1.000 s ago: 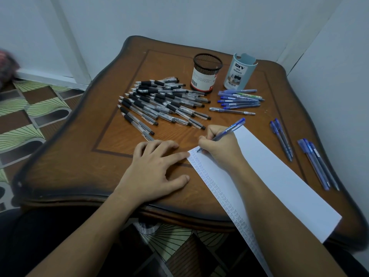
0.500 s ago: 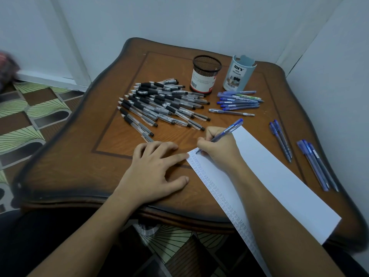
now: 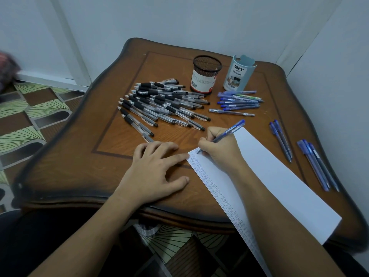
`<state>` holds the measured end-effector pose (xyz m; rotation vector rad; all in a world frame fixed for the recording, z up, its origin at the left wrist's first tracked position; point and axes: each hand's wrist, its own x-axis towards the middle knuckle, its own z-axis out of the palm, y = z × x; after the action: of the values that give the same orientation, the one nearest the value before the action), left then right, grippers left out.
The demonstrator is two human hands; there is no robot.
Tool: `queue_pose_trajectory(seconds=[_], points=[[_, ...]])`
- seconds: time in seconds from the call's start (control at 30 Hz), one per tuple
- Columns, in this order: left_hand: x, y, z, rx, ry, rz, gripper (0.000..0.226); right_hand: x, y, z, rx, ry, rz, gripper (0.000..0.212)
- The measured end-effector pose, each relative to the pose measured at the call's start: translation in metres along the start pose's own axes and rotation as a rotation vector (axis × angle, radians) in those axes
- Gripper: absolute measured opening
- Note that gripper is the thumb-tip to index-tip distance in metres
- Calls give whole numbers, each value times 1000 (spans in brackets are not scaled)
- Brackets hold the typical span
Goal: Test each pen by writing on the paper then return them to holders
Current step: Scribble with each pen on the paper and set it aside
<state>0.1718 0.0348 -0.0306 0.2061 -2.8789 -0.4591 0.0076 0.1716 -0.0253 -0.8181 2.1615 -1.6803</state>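
writing pass: right hand (image 3: 218, 148) mid-frame, fingers (image 3: 203, 141) pinching the blue pen (image 3: 229, 133) low on the barrel, tip on the top-left corner of the paper (image 3: 279, 176). left hand (image 3: 155, 170) lies flat and relaxed on the counter (image 3: 111, 156), index tip at the paper edge. Pen looks light, stiff, smooth plastic, probably slick; hold near the tip. Paper is thin and will slide unless pinned. blue-grey holder (image 3: 238, 74), upper centre-right, reads "DIY DESK ORGANIZER"; mesh holder (image 3: 206, 74) label unreadable.

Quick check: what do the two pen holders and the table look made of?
Black holder: seemingly metal wire mesh, matte; the grid shows near its rim, with a paper label wrapped below. Grey-blue holder: smooth, probably plastic, printed sticker on front. Table: wood with a glossy varnish; grain shows, edges darkened.
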Motion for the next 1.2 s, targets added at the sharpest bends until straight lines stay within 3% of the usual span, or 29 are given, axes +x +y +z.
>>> queue_pose_trajectory(seconds=[1.03,1.2], points=[[-1,-3,3,0,20,20,58,3,3,-3,-57,30,-1,39],[-1,-2,3,-8,27,21,57,15,-1,-12,200,130,131,42]])
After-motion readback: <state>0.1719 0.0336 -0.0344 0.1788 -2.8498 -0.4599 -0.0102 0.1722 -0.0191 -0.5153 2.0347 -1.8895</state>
